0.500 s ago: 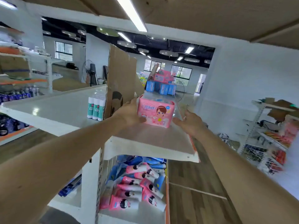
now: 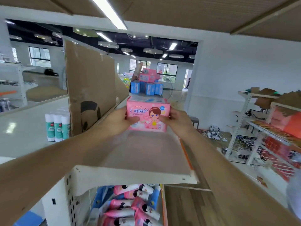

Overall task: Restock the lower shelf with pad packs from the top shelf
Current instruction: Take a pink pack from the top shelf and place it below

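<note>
Pink packs (image 2: pixel 128 203) lay heaped below the top shelf (image 2: pixel 146 157). Over that shelf, left hand (image 2: pixel 117 122) and right hand (image 2: pixel 178 122) clasped the upright pad pack (image 2: pixel 147 110) between them, thumbs on its front, fingers behind. Blue packs (image 2: pixel 146 88) stood beyond.

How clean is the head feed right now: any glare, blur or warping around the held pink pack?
Head view: the pink printed pad pack, pinched between left hand and right hand, is sharp and well lit, print legible; the long ceiling strip light is blown out; a glare patch sits on the glossy white surface at left; wide-angle distortion stretches the corners; the right edge is smeared.
</note>
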